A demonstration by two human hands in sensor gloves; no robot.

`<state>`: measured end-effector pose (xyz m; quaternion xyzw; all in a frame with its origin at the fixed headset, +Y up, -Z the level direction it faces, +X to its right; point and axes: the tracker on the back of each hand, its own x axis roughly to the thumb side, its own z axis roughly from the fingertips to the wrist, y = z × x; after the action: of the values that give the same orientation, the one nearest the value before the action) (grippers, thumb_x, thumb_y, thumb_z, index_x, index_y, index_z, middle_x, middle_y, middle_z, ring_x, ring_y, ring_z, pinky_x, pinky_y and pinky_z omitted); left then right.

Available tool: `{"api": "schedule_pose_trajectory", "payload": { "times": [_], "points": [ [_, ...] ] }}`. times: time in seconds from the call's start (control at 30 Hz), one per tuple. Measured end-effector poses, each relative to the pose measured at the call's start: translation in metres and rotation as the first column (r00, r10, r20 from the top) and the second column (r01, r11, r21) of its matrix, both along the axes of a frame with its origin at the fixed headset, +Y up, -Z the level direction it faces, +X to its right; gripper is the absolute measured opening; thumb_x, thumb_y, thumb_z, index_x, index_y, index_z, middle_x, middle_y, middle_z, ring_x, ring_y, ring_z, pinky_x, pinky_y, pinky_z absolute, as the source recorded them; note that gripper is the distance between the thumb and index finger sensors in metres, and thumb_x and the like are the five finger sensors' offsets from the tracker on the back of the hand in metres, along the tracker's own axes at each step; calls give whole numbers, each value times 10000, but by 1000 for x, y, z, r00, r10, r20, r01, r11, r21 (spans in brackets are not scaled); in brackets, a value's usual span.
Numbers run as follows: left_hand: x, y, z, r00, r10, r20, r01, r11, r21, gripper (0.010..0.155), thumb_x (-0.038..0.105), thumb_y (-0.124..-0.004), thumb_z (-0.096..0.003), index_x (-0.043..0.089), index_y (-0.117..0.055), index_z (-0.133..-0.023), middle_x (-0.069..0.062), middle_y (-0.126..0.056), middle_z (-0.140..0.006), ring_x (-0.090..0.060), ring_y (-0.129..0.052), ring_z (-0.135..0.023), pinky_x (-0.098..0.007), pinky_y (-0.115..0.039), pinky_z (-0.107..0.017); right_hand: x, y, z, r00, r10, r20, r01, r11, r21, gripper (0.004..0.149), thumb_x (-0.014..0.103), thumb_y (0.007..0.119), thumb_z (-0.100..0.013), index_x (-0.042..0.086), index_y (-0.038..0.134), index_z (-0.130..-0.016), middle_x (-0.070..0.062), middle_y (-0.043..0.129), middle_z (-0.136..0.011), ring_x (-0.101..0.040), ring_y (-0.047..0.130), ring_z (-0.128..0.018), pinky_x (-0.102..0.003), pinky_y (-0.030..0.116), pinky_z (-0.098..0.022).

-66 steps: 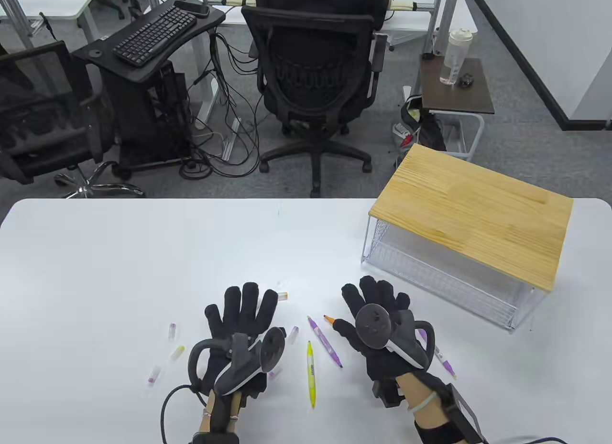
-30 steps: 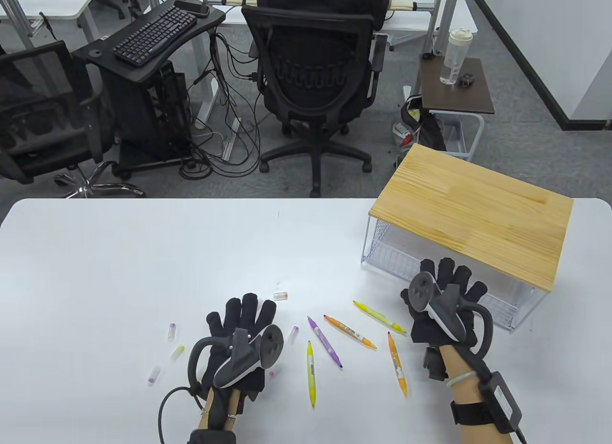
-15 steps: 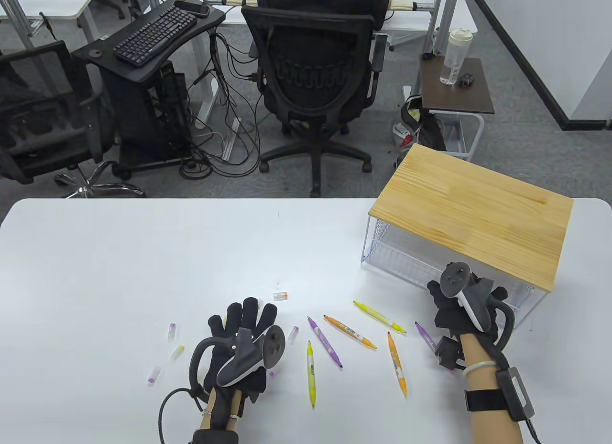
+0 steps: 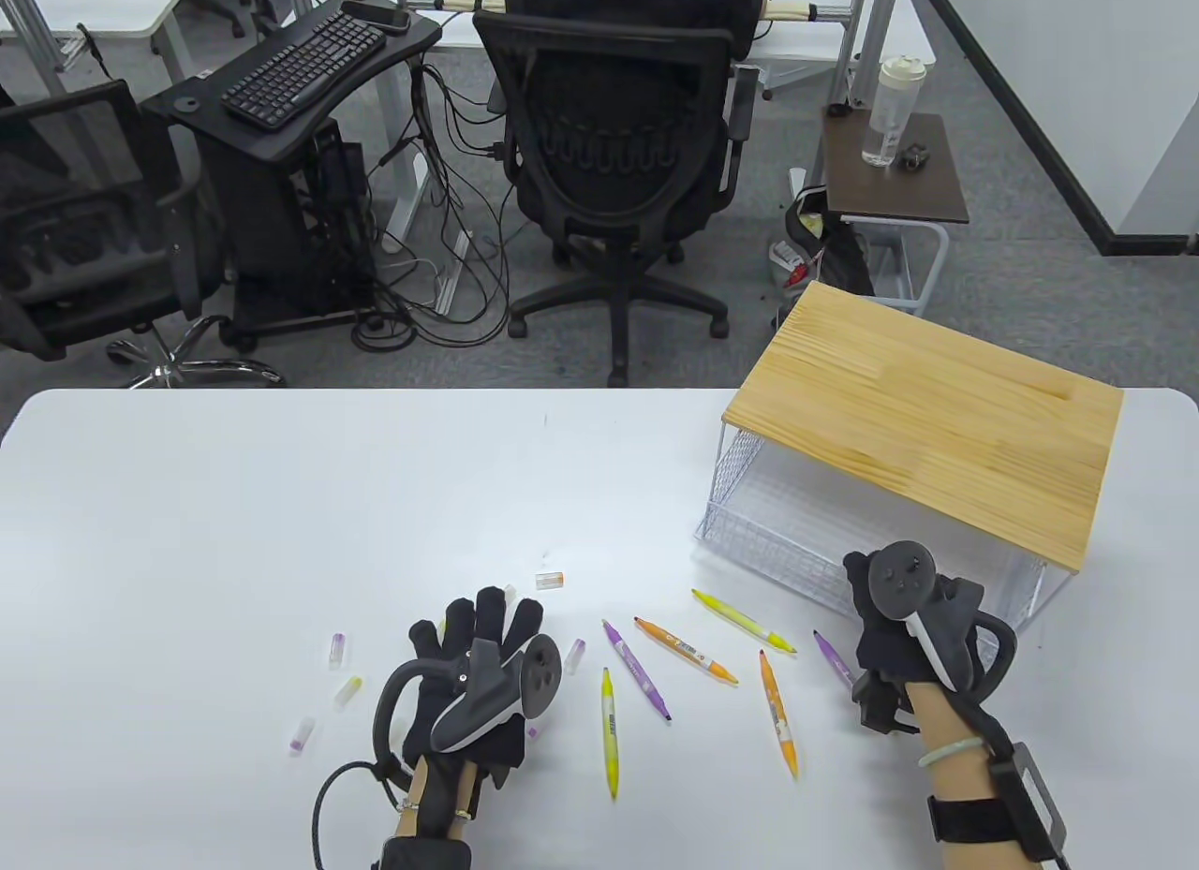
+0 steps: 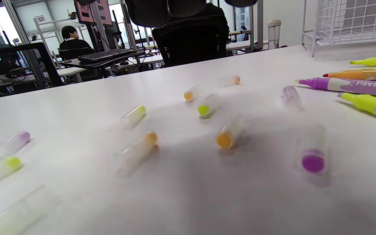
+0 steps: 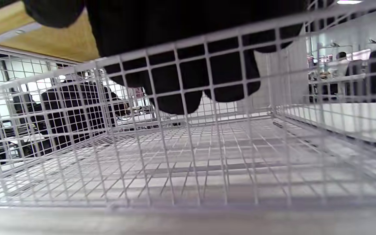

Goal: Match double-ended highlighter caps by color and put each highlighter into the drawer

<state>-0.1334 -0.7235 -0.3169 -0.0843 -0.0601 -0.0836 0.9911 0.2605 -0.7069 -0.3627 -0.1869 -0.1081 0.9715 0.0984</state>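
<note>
Several uncapped highlighters lie between my hands: a yellow one (image 4: 610, 734), a purple one (image 4: 637, 669), an orange one (image 4: 686, 650), and more to their right. Loose clear caps with coloured ends are scattered at the left, such as an orange cap (image 4: 550, 580) and a purple cap (image 4: 337, 650). My left hand (image 4: 478, 631) rests flat with straight fingers over some caps; the left wrist view shows an orange cap (image 5: 224, 139) and a purple cap (image 5: 312, 162) beneath it. My right hand (image 4: 885, 626) grips the front rim of the wire drawer (image 4: 759, 542), its fingers (image 6: 175, 65) hooked inside the mesh. The drawer floor (image 6: 207, 169) is bare.
The drawer slides under a wooden top (image 4: 927, 420) at the table's right rear. A purple highlighter (image 4: 832, 657) lies partly under my right hand. An office chair (image 4: 614, 149) stands beyond the table's far edge.
My right hand left the highlighters, moved right to the drawer front, took hold of it and drew it out toward me. My left hand slid back slightly.
</note>
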Motion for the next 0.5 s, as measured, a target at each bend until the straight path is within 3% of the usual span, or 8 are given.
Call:
{"api": "schedule_pose_trajectory", "payload": {
  "times": [0.07,0.13,0.2,0.23,0.3,0.37,0.4,0.5],
  "points": [
    [0,-2,-1,1000,-5,-2,5,1000,-12,695,577,-508,-507,343,-381,-1149,-105,-398,-1262,-406,-540,-1137,-719,-424,-744,-5,2,4,999,25,-20,-26,999,-32,514,549,637,-518,223,946,-768,-76,1124,-655,-433,1057,-587,-676,696,-591],
    [1,-4,0,1000,-21,2,21,1000,-18,693,576,-508,-508,342,-385,-1149,-108,-404,-1260,-406,-549,-1134,-719,-429,-742,-11,6,12,997,55,-57,-60,995,-77,497,541,661,-521,252,852,-877,-75,1027,-842,-454,978,-746,-689,631,-638],
    [1,-6,0,1000,-28,5,29,999,-18,692,575,-509,-507,342,-387,-1148,-105,-409,-1260,-404,-554,-1132,-719,-430,-742,-20,13,27,988,135,-71,-132,990,40,530,526,708,-509,250,762,-959,-76,914,-956,-450,889,-842,-677,580,-686],
    [1,-6,0,1000,-29,4,29,999,-18,691,575,-509,-507,342,-390,-1147,-107,-410,-1259,-404,-555,-1132,-719,-430,-742,-26,19,37,976,205,-76,-196,974,111,522,521,727,-499,253,771,-945,-56,919,-927,-419,900,-821,-656,594,-691],
    [1,-6,-1,1000,-26,1,26,999,-26,691,574,-508,-508,341,-387,-1148,-107,-408,-1260,-403,-553,-1133,-718,-430,-742,-34,22,48,956,273,-105,-259,957,129,492,516,748,-490,261,794,-908,-17,938,-856,-366,927,-757,-612,640,-686],
    [0,-7,-1,1000,-29,-3,29,999,-32,690,573,-508,-509,342,-387,-1148,-107,-406,-1260,-406,-553,-1131,-718,-429,-742,-43,18,57,941,290,-177,-290,957,28,447,511,760,-487,254,843,-844,-1,976,-751,-314,971,-651,-563,719,-635],
    [0,-9,-2,999,-33,-4,33,999,-35,690,572,-508,-509,342,-386,-1148,-108,-409,-1259,-405,-552,-1132,-716,-431,-742,-45,13,58,942,274,-194,-293,953,-78,447,510,757,-494,237,855,-834,-6,985,-720,-309,976,-626,-552,737,-616],
    [0,-10,-1,999,-43,-2,43,998,-40,688,570,-509,-510,340,-389,-1147,-110,-411,-1258,-405,-558,-1130,-717,-432,-742,-43,-3,56,938,287,-196,-337,890,-307,503,527,731,-511,202,821,-884,-24,970,-735,-311,961,-640,-547,723,-627]
  ]
}}
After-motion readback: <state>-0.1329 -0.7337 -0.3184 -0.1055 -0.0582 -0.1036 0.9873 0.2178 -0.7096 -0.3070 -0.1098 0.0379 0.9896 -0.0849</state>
